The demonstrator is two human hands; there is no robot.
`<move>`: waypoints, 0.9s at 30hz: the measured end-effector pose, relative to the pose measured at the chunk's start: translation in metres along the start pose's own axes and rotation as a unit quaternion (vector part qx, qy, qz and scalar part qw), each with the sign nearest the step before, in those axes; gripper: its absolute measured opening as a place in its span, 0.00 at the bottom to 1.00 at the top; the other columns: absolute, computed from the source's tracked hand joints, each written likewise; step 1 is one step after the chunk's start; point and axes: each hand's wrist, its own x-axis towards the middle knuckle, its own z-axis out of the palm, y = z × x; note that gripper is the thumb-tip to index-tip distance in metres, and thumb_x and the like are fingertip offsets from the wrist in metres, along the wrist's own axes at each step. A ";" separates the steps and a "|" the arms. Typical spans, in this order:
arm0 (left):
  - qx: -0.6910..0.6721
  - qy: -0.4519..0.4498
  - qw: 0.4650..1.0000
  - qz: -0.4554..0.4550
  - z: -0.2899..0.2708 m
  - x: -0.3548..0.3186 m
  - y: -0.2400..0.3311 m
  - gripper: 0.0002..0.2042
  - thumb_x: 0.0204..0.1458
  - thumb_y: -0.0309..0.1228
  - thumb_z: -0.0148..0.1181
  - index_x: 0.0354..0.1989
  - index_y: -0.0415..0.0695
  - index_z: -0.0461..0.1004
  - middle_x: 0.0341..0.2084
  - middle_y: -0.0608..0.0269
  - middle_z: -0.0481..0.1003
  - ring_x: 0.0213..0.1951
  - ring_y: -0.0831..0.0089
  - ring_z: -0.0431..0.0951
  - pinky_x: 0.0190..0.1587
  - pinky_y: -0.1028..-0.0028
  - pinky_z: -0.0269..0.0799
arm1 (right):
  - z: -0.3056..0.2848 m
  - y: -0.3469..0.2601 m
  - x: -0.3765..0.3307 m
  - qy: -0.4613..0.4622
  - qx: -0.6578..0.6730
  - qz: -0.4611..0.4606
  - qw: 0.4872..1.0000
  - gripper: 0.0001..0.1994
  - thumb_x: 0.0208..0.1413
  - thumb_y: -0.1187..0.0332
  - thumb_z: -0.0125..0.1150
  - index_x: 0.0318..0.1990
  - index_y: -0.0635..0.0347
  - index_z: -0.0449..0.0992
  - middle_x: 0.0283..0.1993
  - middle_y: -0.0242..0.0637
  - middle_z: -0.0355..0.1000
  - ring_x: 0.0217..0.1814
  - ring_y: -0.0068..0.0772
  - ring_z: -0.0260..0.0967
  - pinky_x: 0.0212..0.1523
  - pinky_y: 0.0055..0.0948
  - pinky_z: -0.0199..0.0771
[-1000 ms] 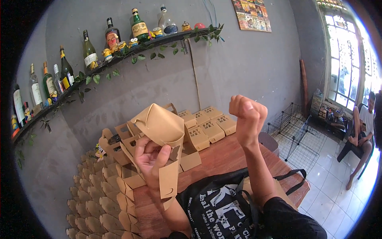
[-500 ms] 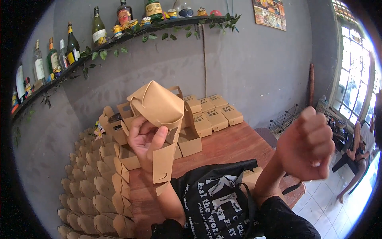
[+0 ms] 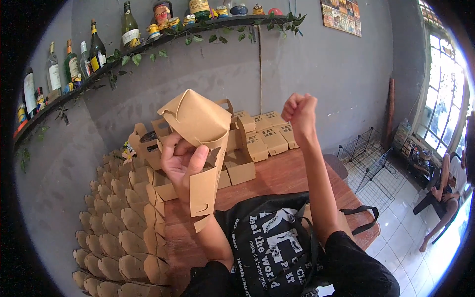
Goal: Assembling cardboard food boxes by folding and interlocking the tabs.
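Observation:
In front of me my left hand (image 3: 178, 163) grips a partly folded brown cardboard food box (image 3: 202, 118). Its thumb presses on the near side and the fingers are behind. The box's upper end is folded into a pointed corner, while a long flap with a curved slot hangs toward my wrist. My right hand (image 3: 300, 113) is raised to the right, apart from the box, with its fingers curled into a fist and nothing visible in it. Beyond it, closed printed boxes (image 3: 272, 141) sit on the table.
Rows of nested brown box pieces (image 3: 116, 232) fill the left side. Open handled cartons (image 3: 240, 168) stand behind my left hand. A black cloth bag (image 3: 267, 242) lies in front of me on the wooden table (image 3: 277, 171). Bottles (image 3: 129, 27) line a wall shelf; a person (image 3: 448, 193) sits far right.
My right fist has moved left, up and away from me, toward the printed boxes. My left hand keeps its hold on the food box. The view has shifted slightly.

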 end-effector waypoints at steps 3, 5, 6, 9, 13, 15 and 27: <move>-0.006 0.001 1.000 0.000 -0.002 0.000 -0.003 0.19 0.45 0.21 0.60 0.47 0.35 0.66 0.33 0.54 0.76 0.33 0.78 0.74 0.38 0.80 0.67 | -0.013 0.037 0.009 0.009 0.052 0.179 0.983 0.20 0.57 0.49 0.26 0.21 0.53 0.49 0.20 0.29 0.45 0.22 0.26 0.42 0.25 0.28 0.47; -0.011 -0.003 1.000 0.000 -0.002 0.000 -0.003 0.20 0.44 0.21 0.60 0.47 0.35 0.66 0.34 0.54 0.76 0.32 0.78 0.73 0.37 0.80 0.66 | -0.021 0.055 0.012 0.035 0.050 0.240 0.969 0.20 0.57 0.49 0.26 0.21 0.52 0.50 0.18 0.27 0.45 0.20 0.25 0.43 0.23 0.27 0.47; -0.018 0.003 1.000 0.005 -0.002 0.000 -0.002 0.19 0.44 0.21 0.60 0.47 0.35 0.67 0.34 0.54 0.76 0.32 0.77 0.74 0.38 0.79 0.67 | -0.025 0.062 0.012 0.027 0.059 0.246 0.967 0.20 0.57 0.49 0.28 0.21 0.52 0.50 0.18 0.27 0.45 0.20 0.25 0.44 0.23 0.27 0.47; -0.032 0.023 0.999 0.011 0.000 0.001 0.004 0.19 0.44 0.21 0.60 0.47 0.35 0.67 0.35 0.53 0.77 0.33 0.76 0.75 0.40 0.78 0.69 | -0.024 0.065 0.013 0.021 0.072 0.262 0.962 0.20 0.58 0.50 0.28 0.22 0.53 0.53 0.19 0.28 0.49 0.20 0.25 0.47 0.24 0.27 0.50; -0.025 0.015 0.999 -0.015 -0.001 -0.001 0.001 0.19 0.44 0.19 0.59 0.47 0.35 0.67 0.35 0.53 0.77 0.36 0.73 0.76 0.42 0.76 0.70 | 0.011 0.015 -0.003 -0.045 -0.020 0.108 0.993 0.19 0.61 0.54 0.32 0.27 0.59 0.61 0.22 0.31 0.58 0.24 0.25 0.56 0.28 0.26 0.58; -0.023 -0.004 0.998 -0.054 0.011 -0.002 0.002 0.18 0.45 0.18 0.60 0.47 0.34 0.66 0.35 0.53 0.76 0.38 0.73 0.76 0.42 0.76 0.71 | 0.029 -0.025 -0.021 -0.092 -0.092 0.014 0.991 0.16 0.61 0.58 0.39 0.35 0.63 0.66 0.28 0.34 0.63 0.31 0.27 0.61 0.33 0.27 0.63; -0.012 -0.193 0.971 -0.139 0.012 -0.014 -0.016 0.18 0.45 0.16 0.62 0.46 0.34 0.68 0.38 0.57 0.75 0.44 0.72 0.75 0.49 0.73 0.69 | 0.048 -0.066 -0.047 -0.176 -0.246 -0.090 0.949 0.24 0.61 0.57 0.46 0.58 0.67 0.60 0.55 0.51 0.63 0.60 0.42 0.59 0.58 0.36 0.58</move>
